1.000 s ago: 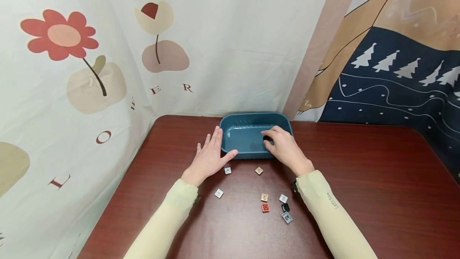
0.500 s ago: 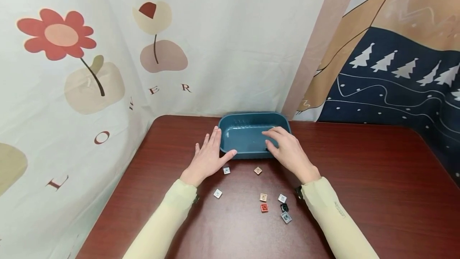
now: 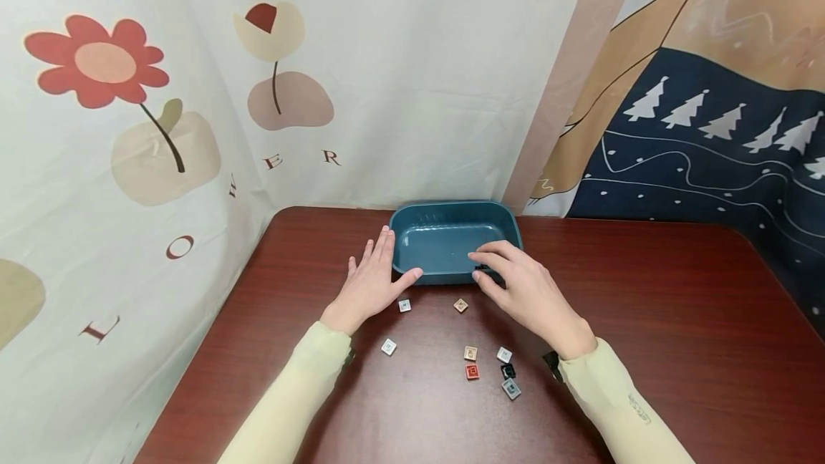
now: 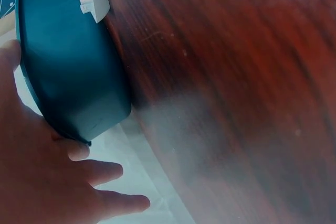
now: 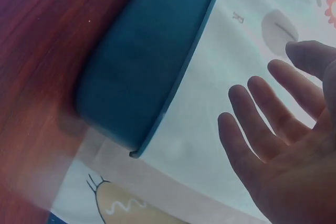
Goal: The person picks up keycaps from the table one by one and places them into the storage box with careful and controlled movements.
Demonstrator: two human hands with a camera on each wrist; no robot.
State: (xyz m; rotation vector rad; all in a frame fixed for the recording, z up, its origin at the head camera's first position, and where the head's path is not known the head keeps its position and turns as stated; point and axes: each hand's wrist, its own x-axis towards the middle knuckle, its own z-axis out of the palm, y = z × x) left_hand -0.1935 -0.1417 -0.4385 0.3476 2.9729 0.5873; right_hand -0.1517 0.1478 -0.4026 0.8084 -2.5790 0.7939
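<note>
My left hand (image 3: 365, 293) lies with straight fingers along the left end of a blue plastic bin (image 3: 438, 278), its thumb reaching to the front rim. In the left wrist view, those fingers are at the bin's edge. My right hand (image 3: 530, 293) hovers over the bin's front right corner, fingers loosely bent and apart. Nothing shows between the right fingers (image 5: 247, 111) in the right wrist view. Something small and black (image 3: 481, 268) lies inside the bin, partly hidden by the right fingertips.
Several small keycaps lie on the brown table: white (image 3: 389, 346), tan (image 3: 460, 305), red (image 3: 473, 371), black (image 3: 508, 371) and grey (image 3: 511, 388) among them. Another white keycap (image 3: 404, 305) sits close before the bin. A printed curtain (image 3: 412, 92) hangs behind.
My right hand has let go of a black thing inside the bin and drawn back toward the front right. The left hand stays at the bin's left end.
</note>
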